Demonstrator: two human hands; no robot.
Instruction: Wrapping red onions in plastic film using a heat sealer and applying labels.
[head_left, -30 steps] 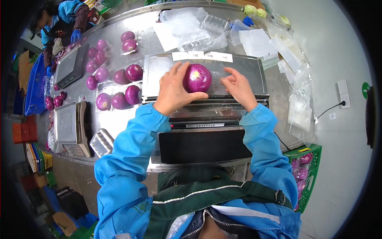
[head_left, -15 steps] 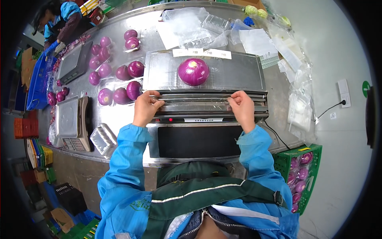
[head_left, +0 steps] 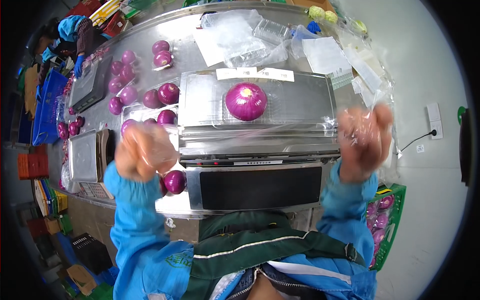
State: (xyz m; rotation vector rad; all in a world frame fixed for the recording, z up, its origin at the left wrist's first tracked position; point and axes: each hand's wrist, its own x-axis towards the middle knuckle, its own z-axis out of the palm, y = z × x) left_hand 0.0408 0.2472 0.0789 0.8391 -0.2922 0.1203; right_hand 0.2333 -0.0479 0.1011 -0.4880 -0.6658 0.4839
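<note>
My left hand (head_left: 145, 151) and right hand (head_left: 365, 142) are raised wide apart on either side of a film-wrapping machine (head_left: 260, 206). Both are smeared by motion, with fingers curled in and clear film glinting over them. A sheet of clear plastic film (head_left: 250, 134) stretches between the two hands, above the machine's rollers. Just beyond it, a large purple onion (head_left: 246, 101) sits in a clear tray (head_left: 270, 104) on the machine's metal top. Purple onions (head_left: 175, 182) show beside my left forearm, partly covered by it.
Trays of purple onions (head_left: 168, 93) and two scales (head_left: 83, 155) stand left. Clear bags (head_left: 245, 47) and paper sheets (head_left: 322, 55) lie at the back. A green crate (head_left: 395, 220) of onions is at right. Far left, a person (head_left: 75, 35) leans by a blue basket (head_left: 47, 112).
My hands have moved from the machine's rollers, up and far apart, drawing clear film out between them. The person at far left has shifted, a blue-gloved hand now at the far scale.
</note>
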